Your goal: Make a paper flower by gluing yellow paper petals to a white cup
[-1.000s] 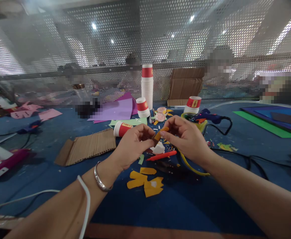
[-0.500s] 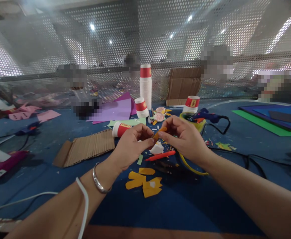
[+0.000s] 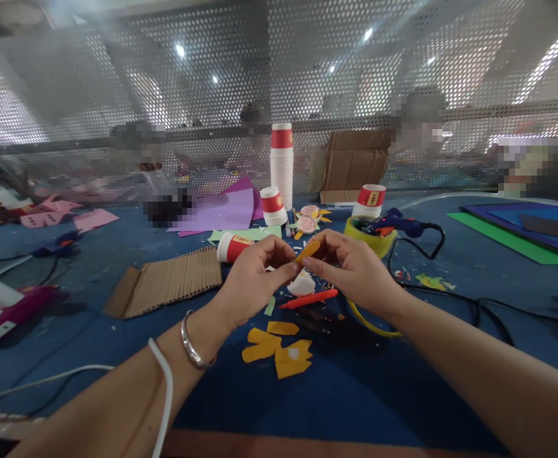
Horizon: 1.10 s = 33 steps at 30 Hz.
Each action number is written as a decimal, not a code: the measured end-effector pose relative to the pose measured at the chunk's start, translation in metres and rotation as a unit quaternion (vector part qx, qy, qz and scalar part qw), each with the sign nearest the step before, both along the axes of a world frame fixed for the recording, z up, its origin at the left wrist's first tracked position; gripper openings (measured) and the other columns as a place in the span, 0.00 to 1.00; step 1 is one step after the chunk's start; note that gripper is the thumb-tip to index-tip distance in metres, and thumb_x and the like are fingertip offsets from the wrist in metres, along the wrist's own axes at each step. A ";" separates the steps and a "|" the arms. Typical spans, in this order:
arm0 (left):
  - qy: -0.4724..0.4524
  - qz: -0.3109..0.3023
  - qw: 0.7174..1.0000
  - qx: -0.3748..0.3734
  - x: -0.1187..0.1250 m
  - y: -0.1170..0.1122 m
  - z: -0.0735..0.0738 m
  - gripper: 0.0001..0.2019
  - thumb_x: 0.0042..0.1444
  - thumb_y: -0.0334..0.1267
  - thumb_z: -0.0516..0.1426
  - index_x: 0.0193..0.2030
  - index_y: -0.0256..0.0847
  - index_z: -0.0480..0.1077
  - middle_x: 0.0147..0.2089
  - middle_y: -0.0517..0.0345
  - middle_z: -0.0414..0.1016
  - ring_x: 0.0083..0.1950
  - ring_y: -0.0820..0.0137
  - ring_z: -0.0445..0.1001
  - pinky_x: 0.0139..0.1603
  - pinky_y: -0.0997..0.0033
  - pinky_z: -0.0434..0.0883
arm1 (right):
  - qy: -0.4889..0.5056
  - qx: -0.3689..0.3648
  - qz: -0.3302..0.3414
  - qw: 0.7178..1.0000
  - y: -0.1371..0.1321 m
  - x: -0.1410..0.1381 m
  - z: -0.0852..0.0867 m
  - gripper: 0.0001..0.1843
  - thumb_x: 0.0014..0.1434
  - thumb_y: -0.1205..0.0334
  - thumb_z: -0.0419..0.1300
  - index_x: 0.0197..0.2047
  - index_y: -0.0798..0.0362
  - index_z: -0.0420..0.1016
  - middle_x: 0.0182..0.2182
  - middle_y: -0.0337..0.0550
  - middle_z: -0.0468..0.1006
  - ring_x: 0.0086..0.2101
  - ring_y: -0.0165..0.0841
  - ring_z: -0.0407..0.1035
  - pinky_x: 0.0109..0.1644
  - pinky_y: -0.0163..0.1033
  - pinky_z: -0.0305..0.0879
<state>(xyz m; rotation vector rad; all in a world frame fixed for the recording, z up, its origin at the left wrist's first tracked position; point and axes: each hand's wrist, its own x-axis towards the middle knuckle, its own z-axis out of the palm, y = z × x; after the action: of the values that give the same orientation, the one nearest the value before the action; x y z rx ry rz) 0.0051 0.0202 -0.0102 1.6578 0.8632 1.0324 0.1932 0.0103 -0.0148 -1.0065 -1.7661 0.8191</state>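
Observation:
Between my hands is a small strip of orange paper (image 3: 310, 251), rounded at its upper end. My left hand (image 3: 259, 273) pinches its lower end between thumb and fingers. Closed on the other side of the strip is my right hand (image 3: 355, 264), its thumb against the paper. Below them lie a red marker (image 3: 310, 299) and a crumpled white piece (image 3: 301, 284). Several cut orange paper pieces (image 3: 281, 348) rest on the blue table nearer to me. A tipped paper cup (image 3: 233, 247) lies just beyond my left hand.
Corrugated cardboard (image 3: 174, 280) lies to the left. A stack of paper cups (image 3: 281, 168) stands at the back. A blue glue gun (image 3: 397, 222) rests on a yellow tape roll (image 3: 371, 238), its black cord running right. Coloured sheets (image 3: 512, 238) lie far right, a purple power strip (image 3: 16, 315) far left.
The orange strip has turned slightly between my fingers, showing more of its flat face. The whole view has shifted a little; both hands stay in nearly the same place.

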 end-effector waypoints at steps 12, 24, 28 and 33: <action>-0.007 0.010 0.999 -0.031 0.002 -0.002 0.002 0.11 0.51 0.39 0.66 0.35 0.40 0.68 0.30 0.62 0.70 0.33 0.72 0.70 0.37 0.67 0.69 | -0.034 -0.005 0.018 0.999 0.002 0.001 -0.004 0.10 0.62 0.54 0.60 0.36 0.52 0.74 0.30 0.41 0.78 0.30 0.33 0.70 0.33 0.39 0.65; -0.105 -0.010 0.987 -0.125 0.004 -0.004 0.005 0.10 0.52 0.34 0.66 0.34 0.39 0.68 0.34 0.63 0.70 0.36 0.74 0.73 0.44 0.67 0.74 | -0.005 -0.018 0.018 1.000 -0.001 -0.001 -0.002 0.09 0.60 0.55 0.61 0.35 0.52 0.71 0.29 0.39 0.74 0.28 0.30 0.66 0.32 0.38 0.63; -0.125 -0.005 0.983 -0.135 0.005 -0.005 0.005 0.10 0.51 0.34 0.66 0.34 0.38 0.67 0.34 0.63 0.70 0.37 0.73 0.74 0.44 0.67 0.75 | -0.014 0.005 -0.001 1.000 -0.003 -0.003 -0.001 0.09 0.60 0.56 0.61 0.34 0.52 0.71 0.28 0.39 0.74 0.28 0.31 0.65 0.32 0.39 0.63; -0.101 0.044 0.987 -0.115 0.006 -0.004 0.002 0.12 0.50 0.36 0.67 0.35 0.39 0.69 0.35 0.62 0.71 0.39 0.70 0.74 0.42 0.65 0.76 | -0.049 0.058 -0.046 0.996 -0.005 -0.005 -0.001 0.08 0.60 0.58 0.62 0.33 0.51 0.70 0.27 0.37 0.74 0.28 0.30 0.65 0.32 0.38 0.63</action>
<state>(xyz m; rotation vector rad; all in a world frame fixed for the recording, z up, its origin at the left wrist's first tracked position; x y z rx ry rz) 0.0109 0.0167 -0.0077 1.3079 0.8906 1.0964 0.1885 0.0050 -0.0156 -1.0576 -1.8129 0.6107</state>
